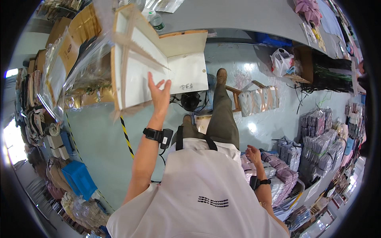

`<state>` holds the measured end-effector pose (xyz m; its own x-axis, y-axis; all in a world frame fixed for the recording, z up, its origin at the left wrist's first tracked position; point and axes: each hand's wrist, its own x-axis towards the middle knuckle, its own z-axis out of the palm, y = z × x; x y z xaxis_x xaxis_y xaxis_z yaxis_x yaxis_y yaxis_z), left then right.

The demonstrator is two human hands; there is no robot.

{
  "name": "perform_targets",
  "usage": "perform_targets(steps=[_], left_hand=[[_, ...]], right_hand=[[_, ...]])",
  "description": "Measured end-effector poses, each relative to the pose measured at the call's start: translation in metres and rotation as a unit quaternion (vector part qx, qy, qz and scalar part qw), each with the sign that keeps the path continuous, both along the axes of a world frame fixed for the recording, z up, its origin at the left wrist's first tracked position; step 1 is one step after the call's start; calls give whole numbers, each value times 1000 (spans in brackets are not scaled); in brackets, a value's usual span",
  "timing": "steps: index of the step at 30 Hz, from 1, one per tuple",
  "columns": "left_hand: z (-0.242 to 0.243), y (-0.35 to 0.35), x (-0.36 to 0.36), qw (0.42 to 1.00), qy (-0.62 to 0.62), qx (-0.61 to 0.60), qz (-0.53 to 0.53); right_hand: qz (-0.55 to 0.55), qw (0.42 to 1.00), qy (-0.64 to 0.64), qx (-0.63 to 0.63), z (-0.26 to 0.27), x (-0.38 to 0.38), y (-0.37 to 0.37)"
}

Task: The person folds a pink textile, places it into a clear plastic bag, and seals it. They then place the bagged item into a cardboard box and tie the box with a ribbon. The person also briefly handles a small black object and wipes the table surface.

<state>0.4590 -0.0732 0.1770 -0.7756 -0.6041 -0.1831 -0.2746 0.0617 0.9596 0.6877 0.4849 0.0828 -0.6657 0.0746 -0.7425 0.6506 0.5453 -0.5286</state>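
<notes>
My left hand is raised with its fingers spread over a white wooden box-like stand with bare wood edges; nothing is held, and touch with the panel cannot be told. A blurred brownish strip crosses the stand's left part. My right hand hangs low at the right, fingers apart and seemingly holding nothing, beside bundles of plastic-wrapped pink and grey goods. A clear plastic bottle with a green label stands on the grey table behind the stand.
Beyond my feet lies a wooden stool with a wrapped, padded seat. A white plastic bag and more wrapped stacks are at the right. Plastic-covered cartons stand left, a blue bin lower left. Cables lie near a black round object.
</notes>
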Motion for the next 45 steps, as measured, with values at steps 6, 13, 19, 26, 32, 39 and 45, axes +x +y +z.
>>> perform_targets(steps=[6, 13, 19, 26, 32, 39, 45], left_hand=[[13, -21, -96, 983, 68, -36, 166], [29, -11, -151, 970, -25, -59, 234], [21, 11, -158, 942, -112, -146, 279], [-6, 21, -168, 904, -143, -228, 333], [-48, 37, -162, 909, -101, -202, 351], [-194, 190, -155, 977, -209, 29, -22], [-280, 298, -229, 977, -175, 108, 53]], right_hand=[[249, 948, 159, 117, -19, -263, -3], [268, 797, 529, 114, 0, -658, -96], [334, 762, 537, 136, -10, -809, -154], [391, 768, 470, 191, -71, -813, -158], [411, 737, 497, 200, -69, -809, -154], [431, 714, 523, 175, -69, -816, -149], [447, 687, 552, 152, -70, -822, -144]])
